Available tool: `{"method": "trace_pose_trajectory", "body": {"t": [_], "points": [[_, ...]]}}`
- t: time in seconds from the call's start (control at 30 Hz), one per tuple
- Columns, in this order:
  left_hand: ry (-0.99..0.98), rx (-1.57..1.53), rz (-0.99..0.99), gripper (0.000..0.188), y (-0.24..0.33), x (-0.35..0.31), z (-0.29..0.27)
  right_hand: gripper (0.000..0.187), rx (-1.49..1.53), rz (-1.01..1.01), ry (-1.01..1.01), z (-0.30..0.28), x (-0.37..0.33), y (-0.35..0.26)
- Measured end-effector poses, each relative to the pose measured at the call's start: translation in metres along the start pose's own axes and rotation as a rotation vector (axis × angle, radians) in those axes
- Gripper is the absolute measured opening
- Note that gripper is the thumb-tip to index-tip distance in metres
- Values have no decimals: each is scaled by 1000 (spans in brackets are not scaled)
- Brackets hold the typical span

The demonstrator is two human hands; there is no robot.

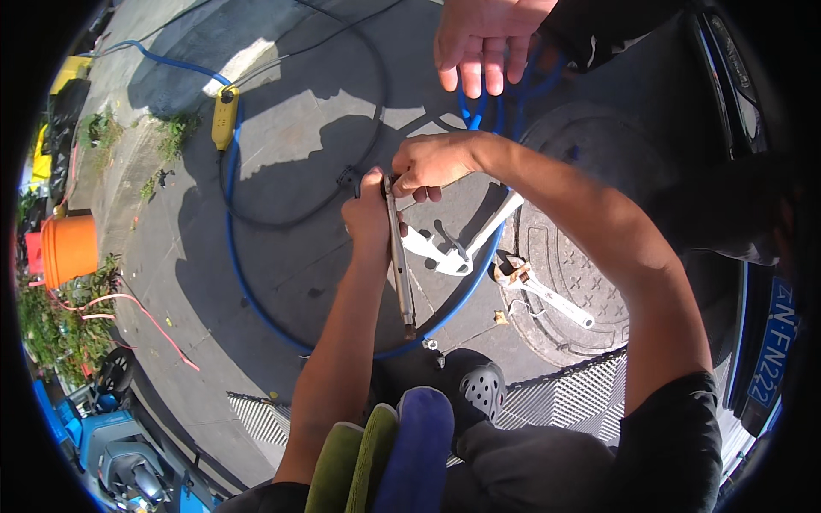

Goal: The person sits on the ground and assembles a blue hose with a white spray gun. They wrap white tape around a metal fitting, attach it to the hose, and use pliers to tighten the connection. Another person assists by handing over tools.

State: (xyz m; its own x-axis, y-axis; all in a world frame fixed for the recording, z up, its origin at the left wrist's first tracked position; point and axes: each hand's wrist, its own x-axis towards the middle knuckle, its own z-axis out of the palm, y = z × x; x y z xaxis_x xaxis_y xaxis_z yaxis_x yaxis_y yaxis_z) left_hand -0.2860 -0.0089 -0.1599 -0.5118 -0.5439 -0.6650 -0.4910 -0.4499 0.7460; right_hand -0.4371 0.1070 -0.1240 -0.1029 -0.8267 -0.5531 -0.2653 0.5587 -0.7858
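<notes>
My left hand (368,212) is closed around the upper part of a long, narrow metal tool (398,265), which hangs down toward my feet. My right hand (432,164) meets it at the top, its fingers pinched on the tool's upper end; the exact grip is partly hidden. Just right of my left hand is a white angled piece (449,260) with a white tube (496,224) running up to the right; whether I hold it cannot be made out. A white adjustable wrench (547,295) with rusty jaws lies on the round manhole cover (590,256).
Another person's open hand (492,43) reaches in from above. A blue hose (235,256) and black cable loop over the paving, by a yellow socket block (225,118). An orange bucket (70,250) stands left; a dark car (753,342) is right. Rolled cloths (423,453) sit below me.
</notes>
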Motion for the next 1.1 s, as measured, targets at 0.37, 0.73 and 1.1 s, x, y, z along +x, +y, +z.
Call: {"method": "trace_pose_trajectory", "body": {"t": [0.37, 0.73, 1.1], "points": [[-150, -174, -137, 39, -22, 14, 10, 32, -991, -254, 622, 57, 9, 34], [30, -50, -52, 45, -15, 1, 10, 35, -65, -39, -86, 1, 19, 25], [-7, -64, -93, 42, -21, 16, 0, 32, -435, -60, 289, 39, 15, 30]]}}
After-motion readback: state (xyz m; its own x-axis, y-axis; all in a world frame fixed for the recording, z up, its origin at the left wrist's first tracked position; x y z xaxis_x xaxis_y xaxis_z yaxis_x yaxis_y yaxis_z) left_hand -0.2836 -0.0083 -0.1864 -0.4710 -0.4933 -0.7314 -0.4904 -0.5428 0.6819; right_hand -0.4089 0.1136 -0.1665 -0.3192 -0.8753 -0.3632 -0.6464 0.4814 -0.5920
